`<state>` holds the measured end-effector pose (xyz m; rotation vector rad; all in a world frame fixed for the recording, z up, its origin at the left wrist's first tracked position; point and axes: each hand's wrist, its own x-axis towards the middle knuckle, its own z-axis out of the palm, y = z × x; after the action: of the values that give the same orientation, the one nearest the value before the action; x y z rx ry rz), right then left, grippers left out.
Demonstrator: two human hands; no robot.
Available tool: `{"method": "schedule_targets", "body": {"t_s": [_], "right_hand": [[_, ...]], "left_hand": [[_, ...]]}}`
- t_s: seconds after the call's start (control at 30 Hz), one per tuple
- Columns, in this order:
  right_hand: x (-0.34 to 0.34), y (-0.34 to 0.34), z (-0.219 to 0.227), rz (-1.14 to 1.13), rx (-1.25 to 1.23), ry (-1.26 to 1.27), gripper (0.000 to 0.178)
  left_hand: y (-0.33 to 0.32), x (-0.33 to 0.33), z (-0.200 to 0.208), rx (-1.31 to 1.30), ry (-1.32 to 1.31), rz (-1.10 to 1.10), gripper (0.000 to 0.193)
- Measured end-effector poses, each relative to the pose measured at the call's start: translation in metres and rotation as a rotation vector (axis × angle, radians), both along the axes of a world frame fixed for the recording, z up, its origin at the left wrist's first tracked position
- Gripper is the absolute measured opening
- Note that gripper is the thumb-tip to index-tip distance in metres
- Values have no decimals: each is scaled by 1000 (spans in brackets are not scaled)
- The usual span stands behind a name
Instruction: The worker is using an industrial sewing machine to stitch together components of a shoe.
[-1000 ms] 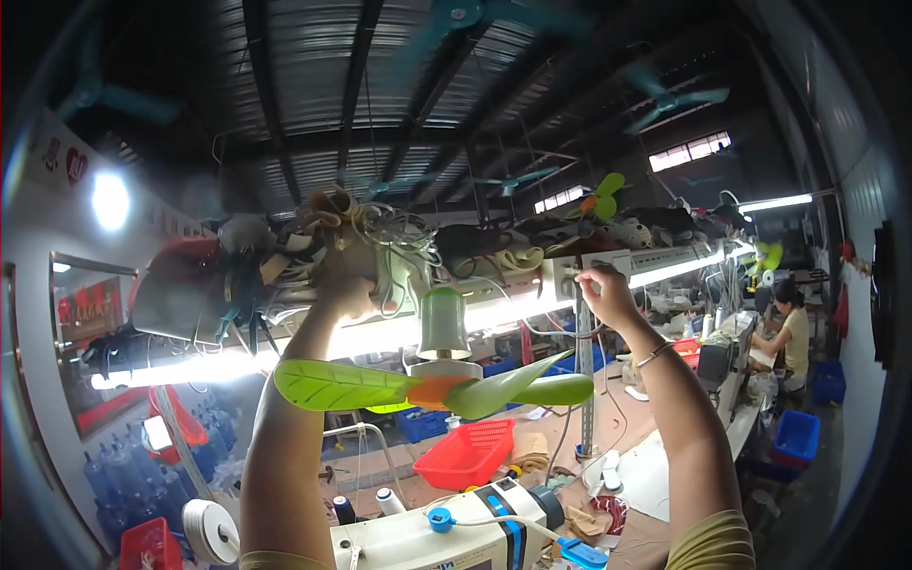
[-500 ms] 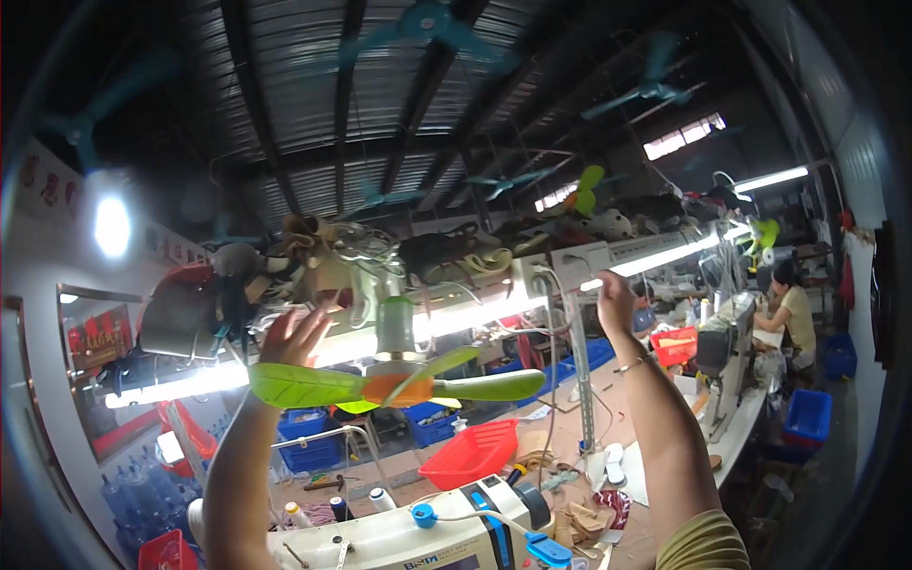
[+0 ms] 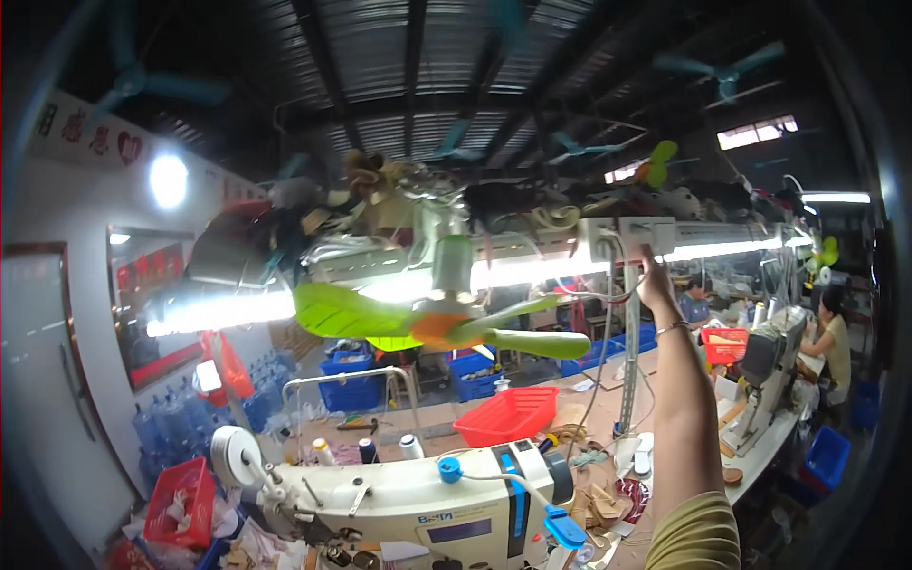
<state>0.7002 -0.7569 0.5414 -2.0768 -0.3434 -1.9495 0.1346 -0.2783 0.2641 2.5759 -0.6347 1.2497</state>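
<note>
My right arm reaches up and forward. My right hand (image 3: 654, 283) is at the lower edge of a white electrical box (image 3: 632, 237) fixed to the overhead rail, with its fingertips up against it. The back of the hand hides most of the fingers, so I cannot tell how far they are curled. Cords hang from the box beside the hand. To its left, a small hanging fan (image 3: 442, 328) has green blades and an orange hub, below a bright tube light (image 3: 532, 273). My left hand is out of view.
Below stands a white sewing machine (image 3: 408, 503) with thread cones behind it. A red basket (image 3: 508, 415), a metal post (image 3: 631, 370) and fabric scraps (image 3: 600, 503) are on the bench. Bundled materials (image 3: 380, 195) lie along the overhead rail. A person (image 3: 831, 347) sits at the right.
My left hand has left the view from beside the fan. My right hand has reached the box's lower edge. The scene has shifted to the right as the view turned, and the fan's blades sit slightly higher.
</note>
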Motion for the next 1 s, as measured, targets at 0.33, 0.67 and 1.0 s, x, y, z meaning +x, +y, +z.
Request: {"method": "schedule_targets", "body": {"t_s": [0.33, 0.67, 1.0], "right_hand": [[-68, -8, -75, 75, 289, 306, 32], [-250, -6, -151, 294, 705, 140, 19], [-405, 159, -217, 542, 763, -426, 21]], "left_hand": [[113, 30, -211, 166, 162, -47, 41], [296, 32, -283, 462, 213, -189, 43], [301, 23, -429, 554, 175, -259, 45]]}}
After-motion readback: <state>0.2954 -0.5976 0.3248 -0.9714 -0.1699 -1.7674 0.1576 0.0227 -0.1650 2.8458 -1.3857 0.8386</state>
